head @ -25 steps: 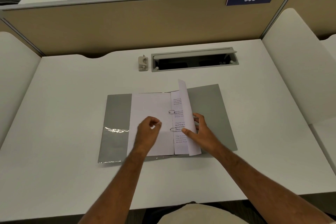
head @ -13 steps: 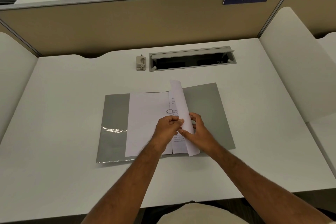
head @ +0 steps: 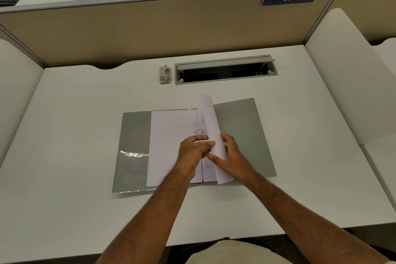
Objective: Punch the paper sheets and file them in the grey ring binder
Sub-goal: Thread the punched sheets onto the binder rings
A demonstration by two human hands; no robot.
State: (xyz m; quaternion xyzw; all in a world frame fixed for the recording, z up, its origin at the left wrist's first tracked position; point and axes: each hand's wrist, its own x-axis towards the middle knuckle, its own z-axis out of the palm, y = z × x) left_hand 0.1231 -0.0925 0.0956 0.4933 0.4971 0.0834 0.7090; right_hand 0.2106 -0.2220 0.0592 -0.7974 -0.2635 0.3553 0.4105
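The left hand (head: pixel 194 152) has crossed from the blank left-hand page, where it hovered loosely curled a second ago, to the middle of the grey ring binder (head: pixel 240 133), and its fingertips now pinch the near part of the curled paper sheet (head: pixel 213 133) at its left edge, right where the nearer ring was showing; that ring is now hidden under the fingers. The right hand (head: pixel 232 154) has hardly moved: it cups the same sheet from the right, thumb on the printed side and fingers curled behind the bend, holding the sheet stood up on edge along the spine. The far ring (head: pixel 199 131) shows just beyond the left knuckles, with the sheet's edge touching or just beside it; whether the hole is over it I cannot tell. Flat to the left lies a stack of filed sheets (head: pixel 171 146), blank side up, on the binder's left cover, whose plastic sleeve catches a glare. The binder lies open on the white desk (head: pixel 64 146), nearer than the hole punch (head: pixel 165 75), which stands untouched at the far side, just left of the cable tray (head: pixel 225 70). Both hands meeting at the spine suggests the punching is done and this sheet is being threaded onto the near ring; what remains is likely seating it and closing the binder.
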